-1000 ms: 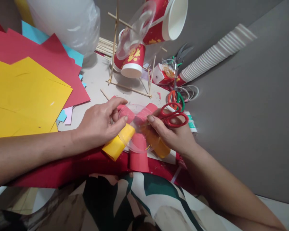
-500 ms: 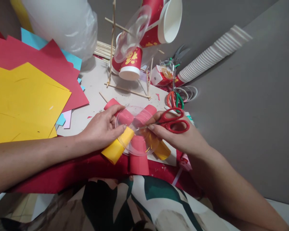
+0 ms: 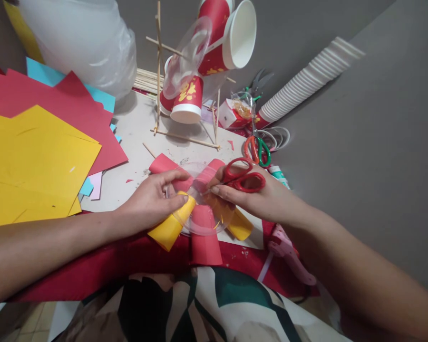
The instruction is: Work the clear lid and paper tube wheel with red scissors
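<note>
My left hand pinches the left rim of a clear plastic lid that lies over a ring of red and yellow paper tubes. My right hand holds red-handled scissors, thumb and fingers through the loops, the blades pointing left onto the middle of the lid. The blade tips are partly hidden by my fingers. A red paper tube sticks out toward me under the lid.
Yellow, red and blue paper sheets lie at left. A stick frame with red paper cups stands behind. A stack of white cups, green-orange scissors, a pink glue gun and a plastic bag are around.
Both hands with the lid and scissors have shifted slightly left and toward me. The view has tilted, bringing the pink glue gun into sight at lower right.
</note>
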`<action>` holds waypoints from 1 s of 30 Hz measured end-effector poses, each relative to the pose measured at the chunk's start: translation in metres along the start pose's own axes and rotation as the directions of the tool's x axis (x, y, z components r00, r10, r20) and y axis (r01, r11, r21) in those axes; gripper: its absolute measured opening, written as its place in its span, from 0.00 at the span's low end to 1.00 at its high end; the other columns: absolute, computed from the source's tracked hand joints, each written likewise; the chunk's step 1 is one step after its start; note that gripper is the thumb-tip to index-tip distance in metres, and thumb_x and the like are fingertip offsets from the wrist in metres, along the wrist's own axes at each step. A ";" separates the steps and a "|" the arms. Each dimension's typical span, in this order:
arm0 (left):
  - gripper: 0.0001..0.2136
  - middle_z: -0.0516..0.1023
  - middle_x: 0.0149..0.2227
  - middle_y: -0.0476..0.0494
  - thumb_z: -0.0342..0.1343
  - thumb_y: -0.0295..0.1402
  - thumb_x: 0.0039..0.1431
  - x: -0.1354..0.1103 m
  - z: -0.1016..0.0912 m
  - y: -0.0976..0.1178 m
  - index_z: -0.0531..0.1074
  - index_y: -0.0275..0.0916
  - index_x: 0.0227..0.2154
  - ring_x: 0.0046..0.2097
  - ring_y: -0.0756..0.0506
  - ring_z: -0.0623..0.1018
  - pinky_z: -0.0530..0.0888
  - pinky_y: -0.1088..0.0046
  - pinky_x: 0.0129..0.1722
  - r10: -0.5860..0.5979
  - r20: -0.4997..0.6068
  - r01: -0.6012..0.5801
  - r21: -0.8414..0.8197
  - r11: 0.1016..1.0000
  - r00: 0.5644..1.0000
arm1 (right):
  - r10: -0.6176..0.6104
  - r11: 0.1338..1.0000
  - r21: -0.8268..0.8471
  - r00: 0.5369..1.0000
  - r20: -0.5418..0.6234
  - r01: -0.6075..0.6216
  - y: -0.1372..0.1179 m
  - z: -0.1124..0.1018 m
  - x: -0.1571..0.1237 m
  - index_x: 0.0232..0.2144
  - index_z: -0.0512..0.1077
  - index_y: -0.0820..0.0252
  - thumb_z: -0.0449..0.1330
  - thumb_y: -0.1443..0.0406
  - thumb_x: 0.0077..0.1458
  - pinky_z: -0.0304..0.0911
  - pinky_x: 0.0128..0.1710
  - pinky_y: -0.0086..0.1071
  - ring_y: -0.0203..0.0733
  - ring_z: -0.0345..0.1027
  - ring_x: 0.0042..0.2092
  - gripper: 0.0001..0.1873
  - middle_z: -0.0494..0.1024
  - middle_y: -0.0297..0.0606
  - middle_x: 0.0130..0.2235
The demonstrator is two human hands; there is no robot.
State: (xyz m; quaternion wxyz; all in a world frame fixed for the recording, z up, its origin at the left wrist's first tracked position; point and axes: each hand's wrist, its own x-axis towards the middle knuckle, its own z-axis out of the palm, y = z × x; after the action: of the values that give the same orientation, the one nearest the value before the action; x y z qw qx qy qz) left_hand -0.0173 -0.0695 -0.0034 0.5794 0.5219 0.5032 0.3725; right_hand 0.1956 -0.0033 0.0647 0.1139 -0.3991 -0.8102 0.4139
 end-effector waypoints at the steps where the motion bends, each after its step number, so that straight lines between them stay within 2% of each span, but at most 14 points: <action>1: 0.23 0.63 0.22 0.57 0.60 0.33 0.55 0.000 0.000 0.000 0.72 0.35 0.55 0.25 0.52 0.65 0.62 0.77 0.25 -0.002 0.003 0.002 -0.010 1.000 1.000 | -0.032 0.999 -0.020 0.998 0.056 0.034 0.000 -0.004 0.002 0.31 0.75 0.61 0.61 0.63 0.58 0.70 0.31 0.29 0.39 0.74 0.32 0.07 0.81 0.38 0.31; 5: 0.22 0.63 0.23 0.56 0.60 0.34 0.55 0.002 0.001 0.001 0.72 0.36 0.53 0.25 0.51 0.65 0.63 0.76 0.25 0.000 0.012 0.000 -0.036 0.999 1.000 | -0.147 0.980 -0.096 0.955 0.256 0.177 -0.002 -0.018 0.010 0.34 0.75 0.60 0.59 0.62 0.61 0.70 0.35 0.30 0.39 0.75 0.34 0.08 0.82 0.39 0.34; 10: 0.21 0.62 0.22 0.57 0.61 0.34 0.55 0.002 0.002 -0.001 0.73 0.36 0.53 0.25 0.51 0.65 0.64 0.76 0.25 0.007 0.018 -0.006 -0.052 0.999 1.000 | -0.233 0.923 -0.200 0.892 0.388 0.328 -0.018 -0.019 0.013 0.29 0.71 0.56 0.58 0.69 0.57 0.64 0.30 0.28 0.36 0.69 0.29 0.06 0.78 0.33 0.29; 12: 0.22 0.62 0.22 0.57 0.61 0.33 0.55 0.002 0.003 -0.001 0.72 0.36 0.54 0.25 0.51 0.65 0.64 0.76 0.25 -0.002 0.019 0.003 -0.066 0.998 1.000 | -0.204 0.925 -0.239 0.916 0.345 0.295 -0.021 -0.013 0.013 0.26 0.69 0.57 0.58 0.70 0.55 0.61 0.27 0.28 0.35 0.65 0.26 0.07 0.75 0.32 0.26; 14: 0.22 0.62 0.22 0.57 0.61 0.33 0.56 0.002 0.003 -0.001 0.72 0.36 0.54 0.25 0.51 0.65 0.64 0.76 0.25 -0.009 0.021 0.010 -0.078 0.997 1.000 | -0.120 0.956 -0.241 0.973 0.198 0.167 -0.021 -0.004 0.013 0.22 0.65 0.57 0.58 0.69 0.54 0.58 0.24 0.28 0.34 0.61 0.23 0.09 0.71 0.30 0.22; 16: 0.22 0.63 0.23 0.56 0.60 0.33 0.56 0.002 0.002 -0.001 0.72 0.36 0.54 0.26 0.51 0.66 0.65 0.77 0.25 0.000 0.024 0.001 -0.069 0.998 1.000 | 0.005 0.992 -0.129 1.000 0.031 -0.001 -0.017 0.006 0.012 0.20 0.65 0.57 0.58 0.69 0.53 0.57 0.21 0.28 0.33 0.61 0.20 0.11 0.69 0.29 0.18; 19: 0.21 0.63 0.23 0.56 0.60 0.32 0.56 0.002 0.002 -0.002 0.73 0.36 0.53 0.25 0.52 0.65 0.64 0.77 0.24 0.022 0.020 -0.022 -0.043 0.999 1.000 | 0.177 0.975 0.154 0.980 -0.090 -0.162 -0.005 0.017 0.007 0.21 0.68 0.58 0.59 0.66 0.54 0.60 0.19 0.28 0.34 0.64 0.19 0.10 0.71 0.32 0.17; 21: 0.21 0.63 0.23 0.56 0.60 0.32 0.56 0.002 0.001 -0.003 0.73 0.37 0.53 0.25 0.52 0.65 0.63 0.78 0.23 0.016 0.023 -0.015 -0.044 0.999 1.000 | 0.259 0.926 0.314 0.959 -0.114 -0.212 0.002 0.023 0.002 0.22 0.70 0.59 0.61 0.63 0.54 0.62 0.19 0.28 0.35 0.65 0.19 0.11 0.73 0.34 0.18; 23: 0.20 0.63 0.23 0.56 0.60 0.33 0.56 0.002 0.001 -0.003 0.73 0.38 0.53 0.25 0.52 0.65 0.63 0.78 0.23 0.004 0.025 -0.003 -0.045 0.999 1.000 | 0.316 0.883 0.404 0.940 -0.131 -0.240 0.006 0.026 -0.004 0.23 0.71 0.59 0.63 0.60 0.54 0.64 0.19 0.28 0.36 0.67 0.21 0.11 0.75 0.36 0.20; 26: 0.20 0.64 0.24 0.56 0.60 0.33 0.57 0.003 0.001 -0.004 0.72 0.39 0.53 0.25 0.52 0.66 0.63 0.78 0.24 0.000 0.038 0.002 -0.058 0.998 0.999 | 0.281 0.907 0.361 0.950 -0.136 -0.216 0.005 0.024 -0.009 0.25 0.70 0.59 0.64 0.59 0.55 0.66 0.22 0.29 0.36 0.68 0.22 0.12 0.76 0.35 0.22; 28: 0.21 0.64 0.24 0.56 0.60 0.33 0.57 0.003 0.001 -0.005 0.72 0.39 0.54 0.25 0.52 0.66 0.63 0.78 0.23 -0.001 0.049 0.005 -0.070 0.998 0.999 | 0.146 0.973 0.193 0.984 -0.104 -0.124 0.003 0.016 -0.008 0.25 0.69 0.58 0.63 0.61 0.57 0.68 0.26 0.29 0.37 0.70 0.25 0.12 0.76 0.34 0.23; 30: 0.21 0.63 0.24 0.56 0.60 0.32 0.57 0.004 0.001 -0.005 0.71 0.38 0.54 0.25 0.52 0.65 0.63 0.78 0.23 -0.006 0.047 0.010 -0.070 0.997 0.999 | -0.009 1.000 0.008 1.000 -0.018 0.009 0.002 0.005 -0.004 0.26 0.70 0.58 0.61 0.63 0.59 0.69 0.31 0.30 0.38 0.72 0.30 0.10 0.78 0.35 0.27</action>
State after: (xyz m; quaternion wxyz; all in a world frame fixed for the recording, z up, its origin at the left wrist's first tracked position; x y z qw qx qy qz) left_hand -0.0163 -0.0672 -0.0091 0.6105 0.5076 0.4782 0.3754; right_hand 0.1968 -0.0087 0.0604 0.1244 -0.3987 -0.8093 0.4129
